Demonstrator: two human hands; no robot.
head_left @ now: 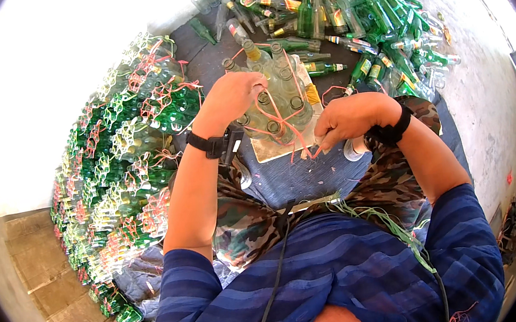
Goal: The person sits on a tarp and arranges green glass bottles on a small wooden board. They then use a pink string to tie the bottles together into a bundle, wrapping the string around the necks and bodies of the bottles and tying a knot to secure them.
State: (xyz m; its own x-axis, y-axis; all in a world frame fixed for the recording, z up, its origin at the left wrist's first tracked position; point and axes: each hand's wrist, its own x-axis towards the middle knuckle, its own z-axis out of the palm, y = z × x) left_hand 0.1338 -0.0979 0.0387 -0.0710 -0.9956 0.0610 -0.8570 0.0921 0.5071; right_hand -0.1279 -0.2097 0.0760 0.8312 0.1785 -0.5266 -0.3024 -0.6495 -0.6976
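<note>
Several clear glass bottles (288, 87) stand upright in a tight cluster between my knees, on a pale board (270, 152). Pink plastic twine (274, 109) runs around and between their necks. My left hand (233, 98) is closed at the left side of the cluster, its fingers pinched on the twine near a bottle neck. To the right and nearer me, my right hand (352, 117) pinches the twine's loose end just off the front right of the bottles. A loop of the same twine shows above that hand.
A heap of loose green and clear bottles (374, 8) lies at the far right. Along the left wall, tied bottle bundles (135, 143) are stacked high. Green twine strands (399, 231) hang over my shirt. A dark mat (311, 177) covers the floor beneath me.
</note>
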